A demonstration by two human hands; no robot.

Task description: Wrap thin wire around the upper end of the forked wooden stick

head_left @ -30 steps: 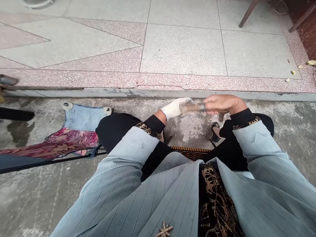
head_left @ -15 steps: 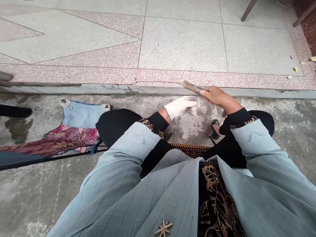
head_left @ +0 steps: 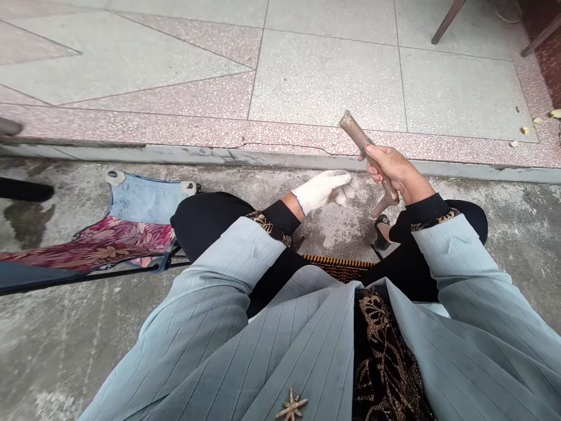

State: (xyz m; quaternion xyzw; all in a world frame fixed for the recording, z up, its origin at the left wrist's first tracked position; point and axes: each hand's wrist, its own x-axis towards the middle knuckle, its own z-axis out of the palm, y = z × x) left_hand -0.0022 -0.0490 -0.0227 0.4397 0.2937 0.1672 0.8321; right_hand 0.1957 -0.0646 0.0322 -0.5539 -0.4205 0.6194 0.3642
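Note:
My bare right hand is closed around a brown wooden stick. The stick tilts up to the left, and a bent lower part shows below the fingers. A few turns of thin wire wrap the stick just above my thumb. My left hand, in a white knitted glove, is closed with its fingertips pinched together. A fine, faint strand runs between the stick and these fingertips. The two hands are a short way apart.
A low step edge crosses in front of my knees, with terrazzo tiles beyond. At left stands a folding chair with denim and red floral fabric. Furniture legs are at upper right, near scattered pale scraps.
My right hand has turned the stick from nearly level to a steep tilt, its top end rising. The lower bent part now shows. My left hand has hardly moved.

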